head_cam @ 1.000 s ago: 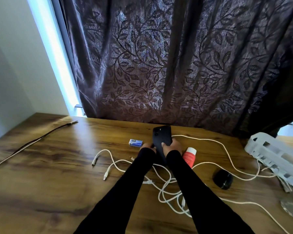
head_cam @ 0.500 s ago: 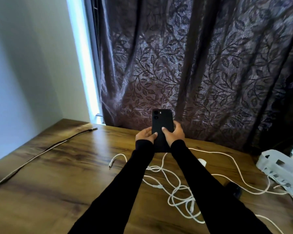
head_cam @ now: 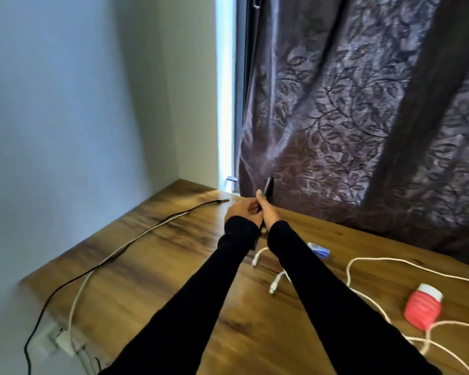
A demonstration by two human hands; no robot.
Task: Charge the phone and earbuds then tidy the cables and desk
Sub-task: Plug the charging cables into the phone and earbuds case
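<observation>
You are holding the black phone [head_cam: 268, 188] edge-on above the far side of the wooden desk [head_cam: 152, 269], near the patterned curtain [head_cam: 349, 117]. Your right hand [head_cam: 267, 212] is gripping its lower part, thumb lying up along it; your left hand [head_cam: 241, 212] is curling its fingers at the bottom end. White cables [head_cam: 363, 262] are trailing beside a red tube [head_cam: 423, 305]; a dark cable [head_cam: 173, 215] is running leftward.

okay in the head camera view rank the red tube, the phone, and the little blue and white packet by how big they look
1. red tube, clearly largest, though it lies nearest the camera.
2. phone, seen edge-on and partly hidden by both hands, so its rank is unsure.
3. blue and white packet, looks about as small as the phone.
</observation>
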